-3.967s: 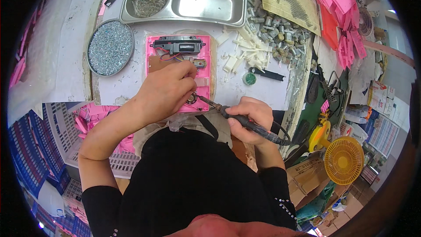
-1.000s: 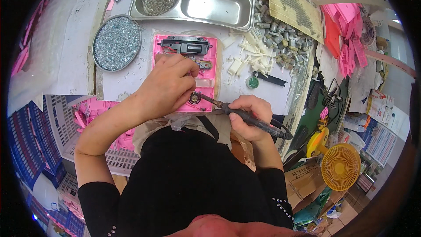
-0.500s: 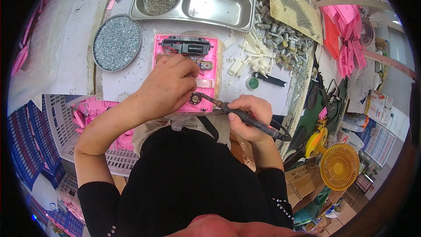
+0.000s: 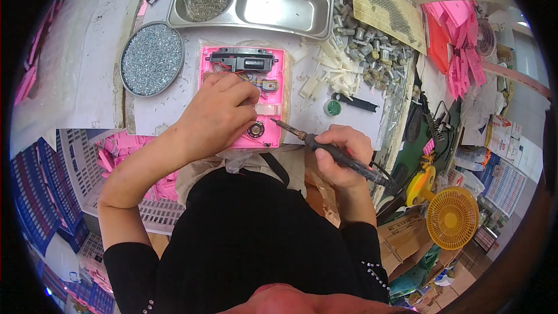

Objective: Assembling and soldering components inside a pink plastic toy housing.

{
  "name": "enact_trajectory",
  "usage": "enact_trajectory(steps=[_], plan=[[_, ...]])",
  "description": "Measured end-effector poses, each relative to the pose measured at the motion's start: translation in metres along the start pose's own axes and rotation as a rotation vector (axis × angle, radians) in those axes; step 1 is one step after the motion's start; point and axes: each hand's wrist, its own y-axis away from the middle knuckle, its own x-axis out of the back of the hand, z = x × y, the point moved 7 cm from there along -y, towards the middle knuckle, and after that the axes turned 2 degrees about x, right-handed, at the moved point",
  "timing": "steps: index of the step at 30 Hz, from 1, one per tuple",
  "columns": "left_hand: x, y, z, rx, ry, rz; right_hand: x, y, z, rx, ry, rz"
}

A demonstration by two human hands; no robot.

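A pink plastic casing (image 4: 272, 138) lies in front of me with its inside facing up. It holds a black module (image 4: 245, 60) at its far end, thin wires, a small metal motor-like part (image 4: 268, 85) and a round speaker (image 4: 255, 130) near me. Over the casing's left side bends my left hand (image 4: 221, 107), fingers curled together; their tips and whatever they pinch are hidden. My right hand (image 4: 344, 154) grips a soldering iron (image 4: 337, 152) by its dark handle. The iron's tip points left, over the casing's right part, apart from the speaker.
Beyond the casing stands a metal compartment tray (image 4: 244, 26) with small springs. A round dish of screws (image 4: 152, 58) sits left. White plastic pieces (image 4: 334, 72), metal motors (image 4: 378, 58) and a small green-filled pot (image 4: 332, 107) lie right. A crate (image 4: 87, 168) of pink parts is lower left.
The soldering iron has drawn back from the speaker, up and to the right, with my right hand. My left hand stays over the casing, almost unmoved.
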Motion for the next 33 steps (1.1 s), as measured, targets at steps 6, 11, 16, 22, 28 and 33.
enact_trajectory(steps=[6,11,16,22,28,33], plan=[[-0.008,-0.003,0.008,-0.017,-0.145,-0.032,-0.006,-0.003,-0.001,-0.015,0.024,-0.066],[-0.008,-0.012,0.015,-0.024,-0.174,-0.127,-0.012,-0.004,0.001,-0.006,0.006,-0.103],[-0.008,-0.017,0.015,-0.029,-0.164,-0.166,-0.016,-0.009,-0.004,0.059,0.029,-0.114],[-0.011,-0.017,0.012,-0.021,-0.133,-0.205,-0.017,-0.011,-0.003,0.071,0.033,-0.126],[-0.011,-0.018,0.014,-0.03,-0.14,-0.184,-0.017,-0.012,-0.002,0.085,0.037,-0.116],[-0.01,-0.018,0.015,-0.037,-0.181,-0.188,-0.019,-0.008,0.004,0.012,0.052,-0.131]])
